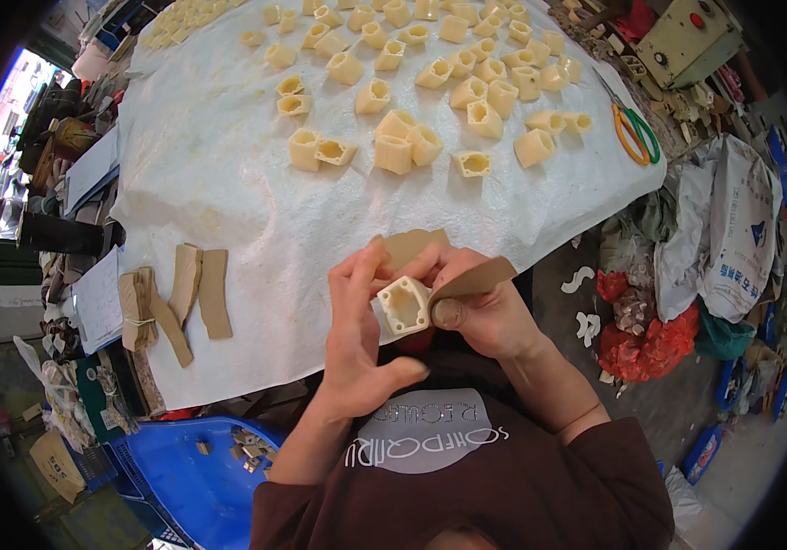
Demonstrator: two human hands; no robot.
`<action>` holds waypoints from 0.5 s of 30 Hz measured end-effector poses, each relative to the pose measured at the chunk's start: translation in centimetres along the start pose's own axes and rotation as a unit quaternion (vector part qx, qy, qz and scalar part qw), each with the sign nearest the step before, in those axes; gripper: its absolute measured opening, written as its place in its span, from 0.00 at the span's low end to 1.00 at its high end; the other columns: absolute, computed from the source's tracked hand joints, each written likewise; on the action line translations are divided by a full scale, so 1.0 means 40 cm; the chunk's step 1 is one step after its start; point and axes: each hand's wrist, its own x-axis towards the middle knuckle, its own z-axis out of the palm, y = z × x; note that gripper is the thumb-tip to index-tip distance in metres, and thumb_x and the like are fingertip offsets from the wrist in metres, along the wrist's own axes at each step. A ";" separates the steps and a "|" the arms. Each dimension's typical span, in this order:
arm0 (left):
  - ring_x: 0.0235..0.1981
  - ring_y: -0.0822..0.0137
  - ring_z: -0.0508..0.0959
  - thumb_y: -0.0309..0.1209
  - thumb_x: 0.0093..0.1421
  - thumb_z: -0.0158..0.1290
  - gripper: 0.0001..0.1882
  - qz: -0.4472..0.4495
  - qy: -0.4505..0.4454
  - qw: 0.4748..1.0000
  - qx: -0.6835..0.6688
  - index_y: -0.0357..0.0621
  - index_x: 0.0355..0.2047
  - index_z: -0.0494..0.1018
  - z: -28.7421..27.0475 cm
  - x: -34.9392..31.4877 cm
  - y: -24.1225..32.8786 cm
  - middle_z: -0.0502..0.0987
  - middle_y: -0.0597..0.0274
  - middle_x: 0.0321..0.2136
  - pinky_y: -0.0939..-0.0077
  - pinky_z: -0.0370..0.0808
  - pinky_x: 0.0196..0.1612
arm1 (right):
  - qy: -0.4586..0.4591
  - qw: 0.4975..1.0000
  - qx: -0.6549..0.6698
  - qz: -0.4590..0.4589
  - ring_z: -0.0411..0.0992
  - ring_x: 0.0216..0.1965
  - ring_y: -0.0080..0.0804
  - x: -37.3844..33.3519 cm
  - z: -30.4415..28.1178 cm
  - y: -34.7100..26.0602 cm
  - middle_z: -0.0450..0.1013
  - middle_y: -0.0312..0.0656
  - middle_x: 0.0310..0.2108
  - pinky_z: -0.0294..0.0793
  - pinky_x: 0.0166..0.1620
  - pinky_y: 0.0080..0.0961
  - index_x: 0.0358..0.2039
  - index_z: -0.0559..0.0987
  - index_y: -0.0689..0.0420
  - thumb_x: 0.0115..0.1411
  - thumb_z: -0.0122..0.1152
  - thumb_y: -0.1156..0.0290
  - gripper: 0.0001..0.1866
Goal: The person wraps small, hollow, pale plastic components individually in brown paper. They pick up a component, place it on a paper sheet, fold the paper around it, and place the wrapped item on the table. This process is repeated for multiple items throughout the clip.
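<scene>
Close to my body, my left hand (353, 335) has its fingers on the side of a cream plastic shoe heel (404, 307). The heel's hollow end, with small holes around the rim, faces me. The left thumb stands away from it. On the heel's right side, my right hand (492, 316) pinches a tan leather-like strip (472, 279) between thumb and fingers. One end of the strip curls out past the right thumb. Tan material (415, 246) also rises behind the heel; whether it is the same piece is hidden by the fingers.
Many similar cream heels (393, 154) are scattered over the far part of the white-covered table (229, 197). Several tan strips (199, 289) lie at the left, some bundled. Scissors (633, 135) with orange and green handles rest at the right edge. A blue bin (183, 477) stands below left.
</scene>
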 end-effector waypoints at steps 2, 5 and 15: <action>0.46 0.66 0.62 0.28 0.36 0.66 0.32 0.025 0.035 0.997 0.065 0.37 0.44 0.67 -0.010 0.001 -0.017 0.60 0.57 0.44 0.73 0.60 0.50 | -0.001 1.000 0.007 -0.023 0.67 0.38 0.22 0.006 0.010 0.000 0.69 0.37 0.38 0.69 0.40 0.21 0.34 0.72 0.58 0.53 0.59 0.75 0.08; 0.42 0.68 0.65 0.23 0.35 0.66 0.29 0.044 0.026 0.997 0.064 0.37 0.40 0.68 -0.025 0.000 -0.020 0.64 0.60 0.40 0.75 0.61 0.48 | 0.012 0.999 -0.003 -0.041 0.68 0.39 0.24 -0.002 0.012 -0.007 0.69 0.39 0.39 0.69 0.41 0.22 0.34 0.72 0.59 0.53 0.57 0.79 0.07; 0.41 0.67 0.66 0.30 0.37 0.67 0.27 0.019 -0.030 0.998 0.052 0.36 0.39 0.72 -0.037 0.003 -0.010 0.66 0.60 0.38 0.73 0.62 0.46 | 0.039 0.999 -0.013 -0.001 0.68 0.36 0.19 -0.006 -0.002 -0.014 0.69 0.35 0.34 0.69 0.39 0.18 0.34 0.73 0.59 0.52 0.59 0.79 0.08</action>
